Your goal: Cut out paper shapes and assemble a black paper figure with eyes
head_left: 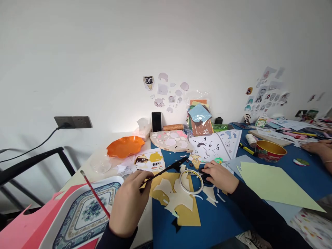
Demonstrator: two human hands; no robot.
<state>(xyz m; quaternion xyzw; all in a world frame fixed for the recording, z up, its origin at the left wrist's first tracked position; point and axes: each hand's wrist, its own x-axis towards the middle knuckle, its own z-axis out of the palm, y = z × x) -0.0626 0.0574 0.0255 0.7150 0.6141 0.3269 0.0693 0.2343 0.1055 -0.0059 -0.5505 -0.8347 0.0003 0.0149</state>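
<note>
My left hand (pixel 132 199) is closed, pinching the edge of a thin piece of black paper (pixel 168 168) that is seen nearly edge-on and slants up to the right. On the right side, my right hand (pixel 220 175) has its fingers curled over a dark item (pixel 206 178), mostly hidden beneath them. A white ring-shaped roll (pixel 181 183) lies between the hands. Under and around it are cream paper scraps (pixel 169 197) and a mustard-yellow sheet (pixel 190 218). A small black scrap (pixel 176 225) sits at that sheet's lower edge.
An orange wavy bowl (pixel 126 146) and a patterned tray (pixel 75 204) with a red brush (pixel 95 195) stand left. Pale green paper (pixel 277 183) and a red-gold tin (pixel 271 152) lie right. A phone (pixel 156 121) leans on the wall. Another person's hand (pixel 315 147) shows far right.
</note>
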